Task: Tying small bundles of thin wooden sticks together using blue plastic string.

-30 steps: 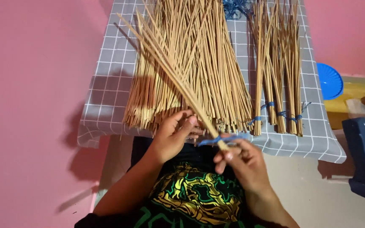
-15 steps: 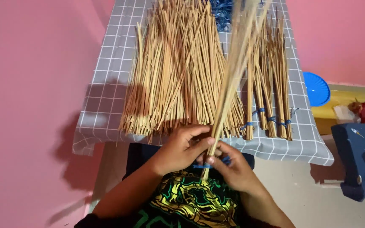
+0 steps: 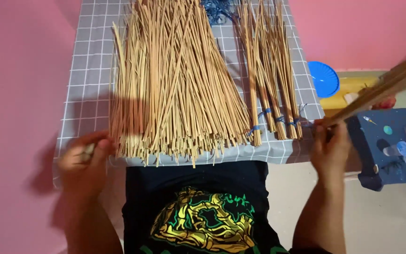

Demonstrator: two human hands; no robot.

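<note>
One light, stiff bundle of thin sticks (image 3: 391, 84) is being clenched near its tied end by my right hand (image 3: 330, 146), beside the table (image 3: 78, 84); my blurred left hand (image 3: 85, 157) is gripping something unclear.

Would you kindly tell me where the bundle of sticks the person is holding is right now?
In the head view the held bundle is at the far right, gripped in the right hand, slanting up past the blue stool, just right of the tied bundles on the table.

Pink walls (image 3: 19, 70) (floor too), grey checked tablecloth (image 3: 88, 70).
</note>
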